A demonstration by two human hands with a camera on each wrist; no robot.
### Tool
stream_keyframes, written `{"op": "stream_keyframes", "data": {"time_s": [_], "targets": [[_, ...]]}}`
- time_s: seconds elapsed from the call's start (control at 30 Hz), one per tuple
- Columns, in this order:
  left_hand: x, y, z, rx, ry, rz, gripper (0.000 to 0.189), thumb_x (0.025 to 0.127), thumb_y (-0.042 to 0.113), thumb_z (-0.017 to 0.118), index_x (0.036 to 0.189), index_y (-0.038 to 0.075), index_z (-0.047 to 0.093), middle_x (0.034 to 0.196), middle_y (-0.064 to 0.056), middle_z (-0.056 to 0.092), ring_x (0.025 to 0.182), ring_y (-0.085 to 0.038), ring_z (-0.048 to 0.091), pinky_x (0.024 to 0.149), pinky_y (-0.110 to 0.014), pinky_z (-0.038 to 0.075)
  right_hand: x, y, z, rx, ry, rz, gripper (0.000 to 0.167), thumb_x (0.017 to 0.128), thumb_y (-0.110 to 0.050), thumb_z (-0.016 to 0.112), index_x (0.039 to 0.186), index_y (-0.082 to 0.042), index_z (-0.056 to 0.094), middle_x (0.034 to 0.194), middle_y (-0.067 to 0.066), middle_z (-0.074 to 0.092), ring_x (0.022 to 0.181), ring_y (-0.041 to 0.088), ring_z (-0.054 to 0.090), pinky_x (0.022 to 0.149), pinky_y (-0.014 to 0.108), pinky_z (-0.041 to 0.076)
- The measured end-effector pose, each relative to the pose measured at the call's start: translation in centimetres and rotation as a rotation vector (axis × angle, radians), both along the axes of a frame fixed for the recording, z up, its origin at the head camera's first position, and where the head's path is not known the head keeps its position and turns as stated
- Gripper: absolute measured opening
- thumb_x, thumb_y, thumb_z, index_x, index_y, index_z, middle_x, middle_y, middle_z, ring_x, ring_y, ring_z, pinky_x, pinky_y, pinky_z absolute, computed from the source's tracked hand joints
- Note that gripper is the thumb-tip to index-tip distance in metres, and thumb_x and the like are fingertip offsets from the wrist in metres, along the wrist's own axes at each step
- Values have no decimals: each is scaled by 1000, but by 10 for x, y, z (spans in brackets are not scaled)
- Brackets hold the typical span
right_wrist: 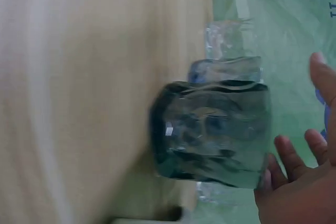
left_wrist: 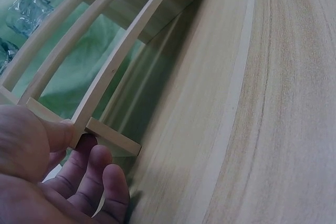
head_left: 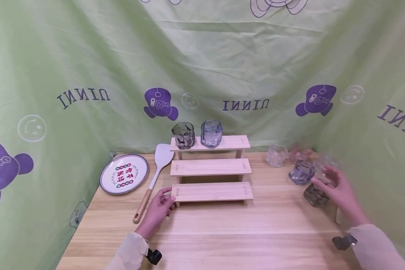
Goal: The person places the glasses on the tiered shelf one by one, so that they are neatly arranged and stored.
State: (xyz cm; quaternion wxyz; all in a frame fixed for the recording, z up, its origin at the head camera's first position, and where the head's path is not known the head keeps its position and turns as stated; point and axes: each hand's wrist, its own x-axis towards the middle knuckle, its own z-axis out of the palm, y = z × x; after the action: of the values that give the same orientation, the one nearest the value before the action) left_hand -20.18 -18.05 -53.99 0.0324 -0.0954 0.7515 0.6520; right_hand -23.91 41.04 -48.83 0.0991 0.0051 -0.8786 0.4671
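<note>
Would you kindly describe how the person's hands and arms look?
The left hand and right hand are ungloved. The left sleeve, off-white, has a small black device near its end; the right sleeve, also off-white, has a small dark device.

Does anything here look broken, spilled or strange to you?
Nothing looks spilled or broken. The dark glass and pale blue glass stand upright on the top shelf of the wooden rack; their wavy, lopsided walls might pass for damage but look like design. The spatula lies slantwise between plate and rack, hardly odd.
</note>
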Motion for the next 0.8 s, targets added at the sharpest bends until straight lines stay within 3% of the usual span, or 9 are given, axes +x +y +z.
{"op": "stream_keyframes", "data": {"time_s": [0.07, 0.17, 0.63, 0.8], "targets": [[0, -1, 1, -7, 0, 3, 46, 100, 11, 65, 143, 6, 50, 101, -16, 63, 83, -26, 62, 63, -31, 55, 5, 0, -5, -20, -50, 10, 87, 99, -27, 69, 158, 3, 14, 153, 38, 25, 138, 53, 27, 119, 39, 25], [0, 0, 0, 6, 1, 7, 46, 100, 10, 65, 143, 6, 50, 99, -16, 63, 82, -26, 61, 61, -30, 54, 7, -3, -11, -49, -78, 2, 90, 98, -30, 70, 159, 3, 11, 155, 37, 22, 138, 57, 23, 113, 68, 17], [-1, 0, -4, 20, 5, 1, 46, 100, 9, 65, 143, 5, 50, 96, -15, 62, 78, -24, 61, 59, -28, 53, 17, -48, -28, -6, -87, 20, 102, 91, -29, 78, 156, 8, 8, 146, 43, 26, 132, 62, 28, 107, 75, 22], [-1, -1, -2, 2, -10, 8, 46, 100, 10, 64, 143, 5, 49, 98, -16, 63, 80, -25, 62, 61, -30, 54, 21, -60, -31, 13, -125, 105, 107, 90, -23, 79, 158, 4, 1, 146, 46, 21, 130, 66, 26, 104, 78, 21]]}}
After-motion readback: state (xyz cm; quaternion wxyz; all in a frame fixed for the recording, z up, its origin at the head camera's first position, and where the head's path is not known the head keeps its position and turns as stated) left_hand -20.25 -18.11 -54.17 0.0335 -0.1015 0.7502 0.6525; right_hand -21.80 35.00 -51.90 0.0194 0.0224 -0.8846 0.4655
